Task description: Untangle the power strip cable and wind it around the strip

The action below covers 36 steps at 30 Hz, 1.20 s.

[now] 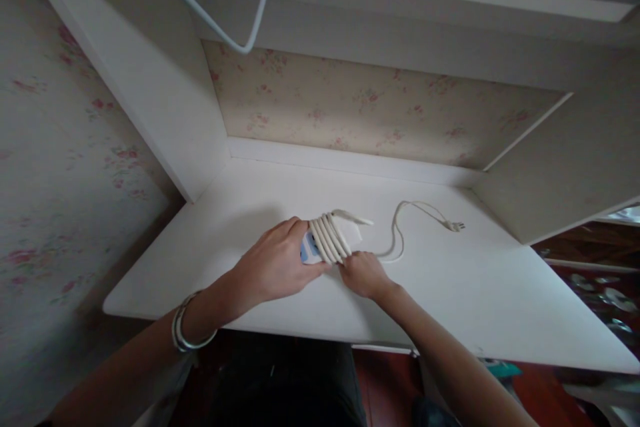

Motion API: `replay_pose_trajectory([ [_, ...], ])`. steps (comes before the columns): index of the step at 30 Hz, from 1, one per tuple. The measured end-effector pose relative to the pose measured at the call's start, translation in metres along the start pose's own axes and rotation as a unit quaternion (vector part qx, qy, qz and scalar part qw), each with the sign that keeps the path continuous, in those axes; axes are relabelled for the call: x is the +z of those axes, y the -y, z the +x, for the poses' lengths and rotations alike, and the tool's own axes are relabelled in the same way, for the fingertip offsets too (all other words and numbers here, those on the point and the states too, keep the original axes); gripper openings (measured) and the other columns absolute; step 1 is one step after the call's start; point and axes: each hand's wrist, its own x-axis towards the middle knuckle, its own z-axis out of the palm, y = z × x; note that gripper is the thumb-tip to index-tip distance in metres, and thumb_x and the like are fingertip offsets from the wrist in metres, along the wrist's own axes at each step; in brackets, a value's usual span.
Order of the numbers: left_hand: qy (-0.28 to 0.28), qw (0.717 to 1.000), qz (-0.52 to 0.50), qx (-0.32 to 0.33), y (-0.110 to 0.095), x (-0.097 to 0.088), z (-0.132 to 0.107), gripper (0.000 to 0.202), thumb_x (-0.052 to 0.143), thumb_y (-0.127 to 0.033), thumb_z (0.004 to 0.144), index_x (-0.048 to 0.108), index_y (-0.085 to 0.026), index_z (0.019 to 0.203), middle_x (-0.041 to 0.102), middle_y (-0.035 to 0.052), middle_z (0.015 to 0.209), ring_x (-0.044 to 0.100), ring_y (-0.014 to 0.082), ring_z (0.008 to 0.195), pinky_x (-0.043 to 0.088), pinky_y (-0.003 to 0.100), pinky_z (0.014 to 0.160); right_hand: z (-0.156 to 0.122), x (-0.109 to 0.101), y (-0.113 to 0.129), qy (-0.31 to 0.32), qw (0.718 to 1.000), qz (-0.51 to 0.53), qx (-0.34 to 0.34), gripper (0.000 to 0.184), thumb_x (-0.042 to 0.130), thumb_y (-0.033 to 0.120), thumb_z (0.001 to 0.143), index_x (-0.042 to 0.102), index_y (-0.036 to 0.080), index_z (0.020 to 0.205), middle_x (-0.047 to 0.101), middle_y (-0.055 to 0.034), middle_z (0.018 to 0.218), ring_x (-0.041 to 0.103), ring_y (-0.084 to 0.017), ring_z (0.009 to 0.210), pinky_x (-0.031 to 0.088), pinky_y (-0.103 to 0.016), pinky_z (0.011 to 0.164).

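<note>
A white power strip with blue switches lies on the white desk, with several turns of its white cord wound around it. My left hand is wrapped round the strip's left end and holds it. My right hand is closed on the cord at the strip's near side. The loose end of the cord runs right across the desk and finishes in a plug.
The desk sits in a white alcove with floral wallpaper behind, side panels left and right, and a shelf overhead. A thin white bar hangs above. Dark floor and clutter show beyond the desk's right edge.
</note>
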Motion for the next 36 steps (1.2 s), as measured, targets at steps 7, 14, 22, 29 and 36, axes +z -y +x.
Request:
replay_pose_trajectory([
  [7, 0.011, 0.996, 0.052, -0.065, 0.034, 0.027, 0.028, 0.023, 0.057, -0.031, 0.077, 0.055, -0.018, 0.096, 0.063, 0.0087, 0.094, 0.063, 0.0235, 0.087, 0.049, 0.034, 0.075, -0.034, 0.006, 0.014, -0.035, 0.997, -0.059, -0.041, 0.017, 0.042, 0.016, 0.086, 0.057, 0.020, 0.094, 0.068, -0.0046, 0.074, 0.063, -0.018, 0.061, 0.029, -0.027, 0.054],
  [14, 0.029, 0.992, 0.117, -0.028, 0.021, 0.065, 0.026, 0.022, 0.056, -0.024, 0.080, 0.054, -0.016, 0.100, 0.064, 0.0121, 0.097, 0.062, 0.0258, 0.091, 0.048, 0.036, 0.079, -0.032, -0.036, 0.012, -0.150, 0.970, -0.112, -0.157, 0.017, 0.043, 0.012, 0.082, 0.058, 0.018, 0.079, 0.064, -0.0040, 0.071, 0.053, -0.014, 0.062, 0.023, -0.030, 0.057],
  [22, 0.143, 0.977, 0.089, 0.126, -0.002, 0.057, 0.005, 0.027, 0.059, -0.029, 0.073, 0.055, -0.019, 0.098, 0.065, 0.0087, 0.096, 0.062, 0.0260, 0.089, 0.049, 0.037, 0.078, -0.002, -0.071, -0.009, -0.176, 0.967, -0.113, -0.148, 0.015, 0.048, 0.014, 0.076, 0.061, 0.019, 0.080, 0.064, -0.0029, 0.070, 0.050, -0.014, 0.060, 0.021, -0.030, 0.058],
  [29, 0.126, 0.962, 0.064, 0.236, -0.032, 0.027, -0.020, 0.033, 0.061, -0.038, 0.075, 0.054, -0.017, 0.099, 0.064, 0.0078, 0.096, 0.061, 0.0234, 0.088, 0.049, 0.034, 0.078, 0.023, -0.061, -0.018, -0.162, 0.982, -0.008, -0.095, 0.023, 0.045, 0.017, 0.081, 0.066, 0.022, 0.091, 0.070, -0.0011, 0.080, 0.059, -0.014, 0.066, 0.027, -0.025, 0.058],
  [36, 0.039, 0.980, 0.060, 0.188, -0.032, 0.003, -0.024, 0.028, 0.060, -0.033, 0.075, 0.052, -0.017, 0.096, 0.063, 0.0064, 0.091, 0.061, 0.0223, 0.084, 0.050, 0.035, 0.074, 0.025, -0.032, -0.013, -0.084, 0.992, 0.070, -0.069, 0.026, 0.046, 0.014, 0.083, 0.069, 0.019, 0.093, 0.071, -0.0016, 0.079, 0.062, -0.013, 0.069, 0.037, -0.020, 0.063],
])
